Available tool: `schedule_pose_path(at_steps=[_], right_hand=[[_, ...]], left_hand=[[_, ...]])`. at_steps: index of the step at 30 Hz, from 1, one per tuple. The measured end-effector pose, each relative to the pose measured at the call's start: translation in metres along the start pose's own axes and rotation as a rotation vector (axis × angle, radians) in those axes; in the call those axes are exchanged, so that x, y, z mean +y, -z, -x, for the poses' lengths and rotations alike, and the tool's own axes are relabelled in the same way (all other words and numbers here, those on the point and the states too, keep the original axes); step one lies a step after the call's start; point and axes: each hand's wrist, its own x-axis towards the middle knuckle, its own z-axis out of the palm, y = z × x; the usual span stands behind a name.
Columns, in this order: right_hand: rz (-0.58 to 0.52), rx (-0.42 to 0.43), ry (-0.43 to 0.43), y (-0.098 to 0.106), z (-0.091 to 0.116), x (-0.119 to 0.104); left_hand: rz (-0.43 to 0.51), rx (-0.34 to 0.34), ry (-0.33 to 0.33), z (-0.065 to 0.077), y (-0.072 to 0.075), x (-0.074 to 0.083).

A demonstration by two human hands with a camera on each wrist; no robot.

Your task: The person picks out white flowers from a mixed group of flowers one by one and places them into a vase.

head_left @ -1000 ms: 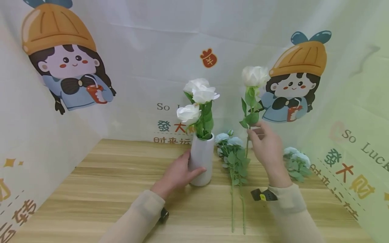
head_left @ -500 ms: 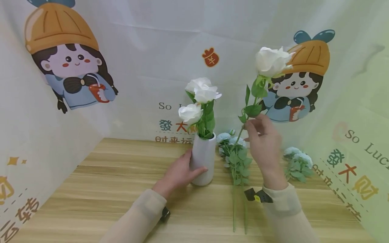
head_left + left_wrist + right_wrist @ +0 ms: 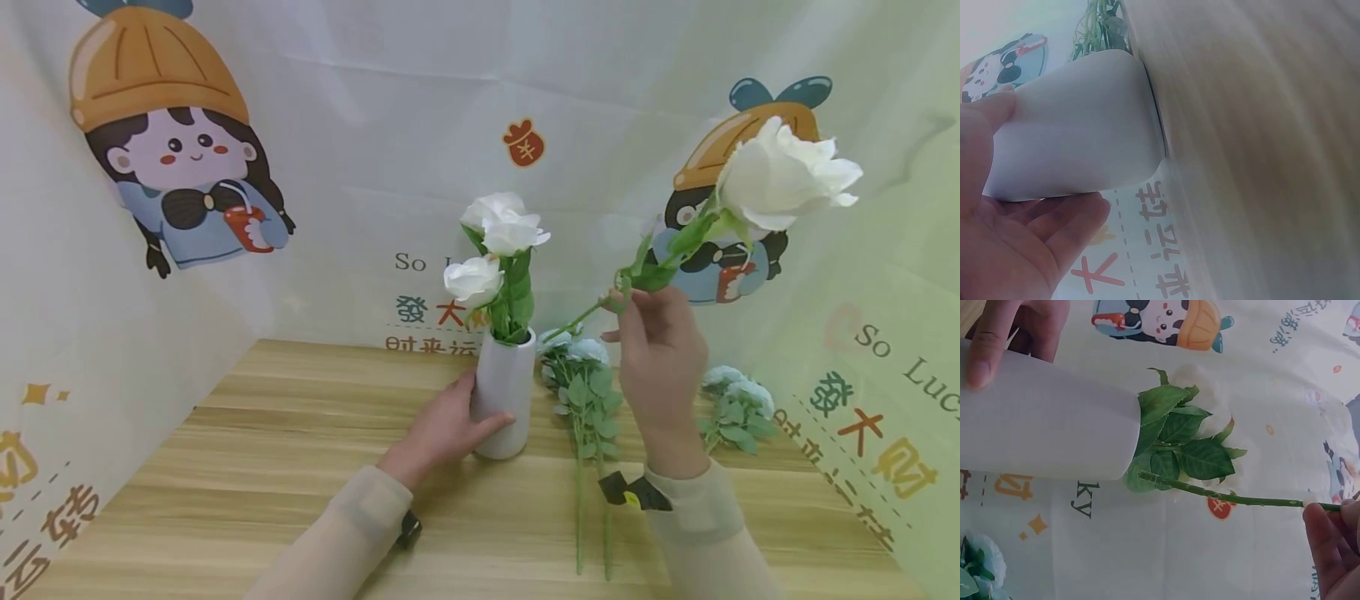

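A white vase (image 3: pixel 504 400) stands on the wooden table with several white roses (image 3: pixel 495 237) in it. My left hand (image 3: pixel 450 425) grips the vase low on its left side, thumb across the front; in the left wrist view the fingers curl beneath the vase wall (image 3: pixel 1085 125). My right hand (image 3: pixel 663 358) pinches the stem of another white rose (image 3: pixel 783 175), which leans with its bloom up to the right. In the right wrist view the lower end of this green stem (image 3: pixel 1235 499) points toward the vase mouth, overlapping the leaves there.
Pale blue flowers (image 3: pixel 585 375) lie on the table (image 3: pixel 285 467) right of the vase, their long stems toward me. Another pale blue bunch (image 3: pixel 738 404) lies farther right, beyond my right wrist. A printed cloth (image 3: pixel 360 150) hangs behind and at both sides.
The rose in my right hand has tipped over to the right, from upright to strongly slanted, its stem end swinging up toward the vase. My left hand keeps its hold on the vase.
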Motion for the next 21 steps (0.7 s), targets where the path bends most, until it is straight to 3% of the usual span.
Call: schedule_pose_path(at_steps=[5,10,15,21], right_hand=[[-0.085,0.038,0.0,-0.008,0.001,-0.004],[-0.136,0.013,-0.027,-0.015,0.005,-0.001],[-0.12,-0.014,0.001,-0.02,0.008,0.006],[-0.051,-0.012,0.025,-0.025,0.013,0.03]], left_hand=[[-0.002,-0.002,-0.001,0.0,-0.001,0.0],[-0.003,-0.008,0.004,0.0,0.0,-0.001],[0.005,-0.011,0.005,0.001,0.0,0.0],[-0.01,-0.008,0.009,0.0,0.0,0.001]])
